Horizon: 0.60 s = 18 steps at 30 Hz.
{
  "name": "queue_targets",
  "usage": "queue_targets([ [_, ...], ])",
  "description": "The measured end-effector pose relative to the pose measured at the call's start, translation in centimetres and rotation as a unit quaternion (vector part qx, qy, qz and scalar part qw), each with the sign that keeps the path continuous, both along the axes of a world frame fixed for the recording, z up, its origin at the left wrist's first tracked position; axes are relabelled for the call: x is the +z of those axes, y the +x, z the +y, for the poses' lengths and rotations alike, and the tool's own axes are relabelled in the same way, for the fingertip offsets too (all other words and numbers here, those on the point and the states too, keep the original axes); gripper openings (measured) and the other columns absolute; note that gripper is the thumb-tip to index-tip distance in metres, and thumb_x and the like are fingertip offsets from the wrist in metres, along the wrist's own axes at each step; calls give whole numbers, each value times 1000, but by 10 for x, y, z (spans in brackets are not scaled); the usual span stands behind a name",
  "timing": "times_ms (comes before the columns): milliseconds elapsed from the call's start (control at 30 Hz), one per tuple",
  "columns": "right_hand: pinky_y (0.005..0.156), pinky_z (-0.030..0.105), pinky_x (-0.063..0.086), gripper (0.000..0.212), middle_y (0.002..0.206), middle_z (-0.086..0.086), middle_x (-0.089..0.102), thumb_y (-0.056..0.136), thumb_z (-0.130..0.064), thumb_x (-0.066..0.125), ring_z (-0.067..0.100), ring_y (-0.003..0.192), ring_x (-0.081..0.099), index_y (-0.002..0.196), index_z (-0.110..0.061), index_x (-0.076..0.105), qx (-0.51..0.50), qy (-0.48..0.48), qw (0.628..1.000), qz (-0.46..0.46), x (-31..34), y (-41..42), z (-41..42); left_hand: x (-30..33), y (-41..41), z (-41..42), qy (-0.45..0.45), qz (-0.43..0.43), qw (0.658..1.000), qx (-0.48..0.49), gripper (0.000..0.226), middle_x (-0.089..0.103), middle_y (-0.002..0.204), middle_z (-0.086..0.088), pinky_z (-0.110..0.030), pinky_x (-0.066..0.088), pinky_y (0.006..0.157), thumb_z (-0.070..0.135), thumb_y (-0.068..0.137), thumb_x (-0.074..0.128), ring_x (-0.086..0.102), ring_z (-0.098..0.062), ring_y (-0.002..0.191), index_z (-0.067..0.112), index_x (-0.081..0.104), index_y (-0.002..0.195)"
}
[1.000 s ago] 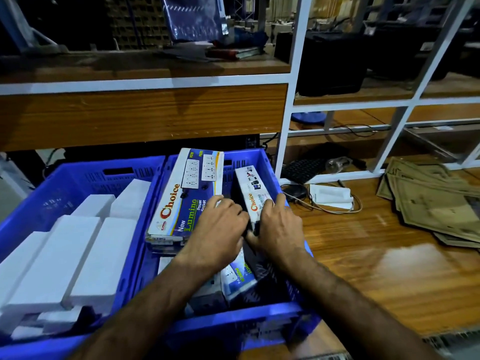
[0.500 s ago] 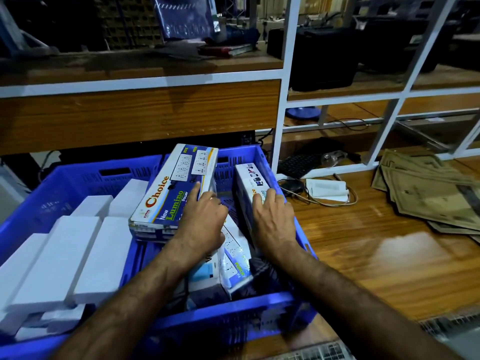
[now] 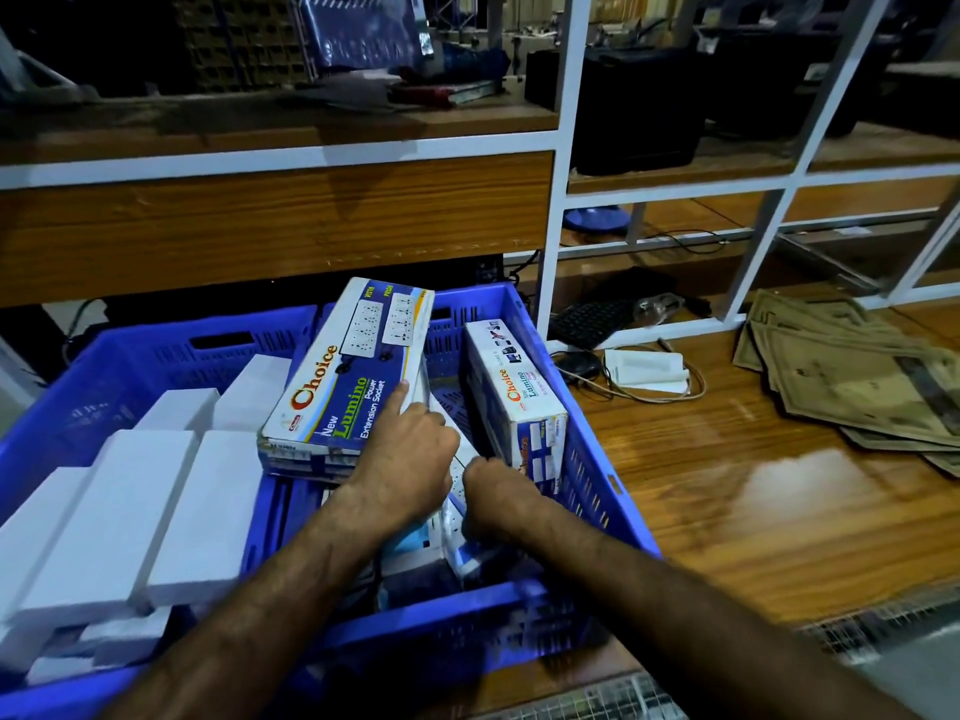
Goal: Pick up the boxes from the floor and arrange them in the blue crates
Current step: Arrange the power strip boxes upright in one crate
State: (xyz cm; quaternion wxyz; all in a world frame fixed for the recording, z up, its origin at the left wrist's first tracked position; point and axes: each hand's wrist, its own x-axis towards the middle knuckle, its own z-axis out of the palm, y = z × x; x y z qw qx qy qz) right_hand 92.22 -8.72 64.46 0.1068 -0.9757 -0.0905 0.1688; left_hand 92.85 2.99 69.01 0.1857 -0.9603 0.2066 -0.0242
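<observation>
Two blue crates stand side by side. The left crate (image 3: 156, 350) holds several plain white boxes (image 3: 171, 511). In the right crate (image 3: 589, 459), a stack of Choice Lumino boxes (image 3: 343, 376) leans tilted on the rim between the crates. Another Choice box (image 3: 514, 402) stands on edge against the right wall. My left hand (image 3: 405, 449) grips the stack's right edge, index finger lying on the top box. My right hand (image 3: 498, 493) curls down onto a tilted box (image 3: 452, 532) low in the crate, partly hidden by both hands.
A wooden shelf with a white metal frame (image 3: 556, 200) rises right behind the crates. On the wooden surface to the right lie a white adapter with cable (image 3: 644, 368), a mouse (image 3: 576, 363), a keyboard (image 3: 587, 319) and flattened cardboard (image 3: 852, 376).
The stack has shifted left and leans on the rim between the crates. My right hand left the upright box and dropped down onto the low tilted box.
</observation>
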Motion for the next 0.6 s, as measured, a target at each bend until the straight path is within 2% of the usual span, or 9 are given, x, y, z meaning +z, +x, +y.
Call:
queue_targets([
  [100,95,37,51,55,133,18,54,84,-19,74,31,122,58,131,1,54,-23,10,999,37,-8,17,9,3,-1,-2,8,3,1000,4,33,65,122,-2,-50,7,124,36,92,54,52,-23,124,22,66,119],
  [233,96,37,49,40,126,12,64,78,-21,77,33,120,58,116,-11,69,-2,-28,995,93,-19,44,27,6,0,-2,3,14,1000,4,30,65,123,-1,-50,7,124,30,92,53,52,-23,125,24,65,119],
  [333,101,40,46,43,130,12,59,84,-16,72,35,128,44,125,-16,64,-9,-58,991,119,-20,53,30,5,0,2,-20,-2,1000,-3,33,66,121,2,-48,6,124,28,92,54,53,-21,124,26,66,122],
  [433,102,43,47,46,133,16,54,86,-15,69,36,130,38,131,-17,60,-3,-94,986,134,-24,57,33,3,-5,6,-42,-14,999,-22,34,64,126,2,-47,3,123,29,94,51,51,-21,127,25,64,125],
  [500,103,46,45,48,138,16,52,87,-19,68,37,132,39,134,-14,57,-2,-100,983,151,-28,59,37,0,-10,7,-55,-28,997,-34,39,53,142,-3,-50,-2,124,32,95,50,39,-23,140,25,58,133],
  [600,111,51,39,58,150,17,44,92,-21,63,38,139,38,146,-7,45,-7,-84,982,169,-36,65,37,-2,-19,11,-73,-59,994,-48,49,23,164,-10,-56,-7,122,40,95,49,8,-28,154,29,50,143],
])
